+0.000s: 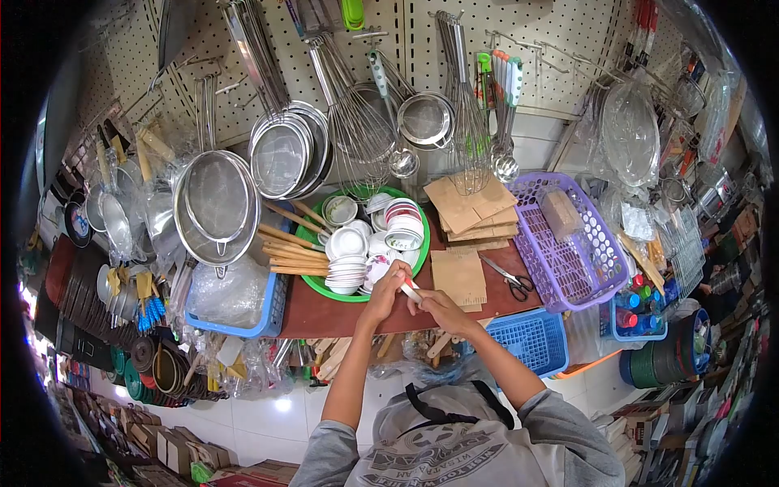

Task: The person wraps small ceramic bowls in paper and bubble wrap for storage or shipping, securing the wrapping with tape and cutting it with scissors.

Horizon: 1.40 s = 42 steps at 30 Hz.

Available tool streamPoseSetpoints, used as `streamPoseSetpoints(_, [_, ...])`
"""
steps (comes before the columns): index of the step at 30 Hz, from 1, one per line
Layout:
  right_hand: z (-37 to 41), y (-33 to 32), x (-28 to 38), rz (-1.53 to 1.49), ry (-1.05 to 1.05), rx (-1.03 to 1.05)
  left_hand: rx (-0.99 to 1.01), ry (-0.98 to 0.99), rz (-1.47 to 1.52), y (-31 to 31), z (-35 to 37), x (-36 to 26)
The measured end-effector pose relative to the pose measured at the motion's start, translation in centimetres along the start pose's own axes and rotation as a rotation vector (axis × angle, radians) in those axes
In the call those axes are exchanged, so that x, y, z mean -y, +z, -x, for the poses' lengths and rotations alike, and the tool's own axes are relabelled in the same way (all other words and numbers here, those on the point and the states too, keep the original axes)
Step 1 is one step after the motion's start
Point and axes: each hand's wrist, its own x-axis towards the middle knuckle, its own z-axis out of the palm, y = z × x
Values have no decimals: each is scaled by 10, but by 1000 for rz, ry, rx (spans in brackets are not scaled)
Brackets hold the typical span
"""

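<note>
Both my hands meet in front of me, over the front part of the brown table [324,321]. Between them is a small white dish [412,293], seen nearly edge-on. My left hand [391,294] has its fingers closed on the dish from the left. From the right, my right hand [442,312] grips the same dish. Just behind my hands, a green basin [423,213] holds small white bowls [347,272], some stacked, along with wooden-handled tools [297,254]. Flat brown cardboard pieces [458,276] lie right of my hands.
Scissors [513,282] lie right of the cardboard, beside a purple basket [552,301] holding a wrapped block. Blue baskets stand at the left [277,304] and right front [527,341]. Strainers [217,203] and whisks [357,138] hang from the pegboard behind.
</note>
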Motion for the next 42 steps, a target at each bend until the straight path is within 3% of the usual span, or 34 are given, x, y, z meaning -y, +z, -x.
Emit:
streamPoseSetpoints(17, [7,-9,1,43,-5,14,-2,20,-140,2,1,-1])
streamPoseSetpoints(26, [10,-6,9,15,-10,16,5,38,-58,2,0,3])
streamPoseSetpoints(32, [8,-8,4,-134,16,34,13,35,-108,2,1,-2])
streamPoseSetpoints(42, [6,-10,6,-26,8,21,13,45,-121,3,2,-9])
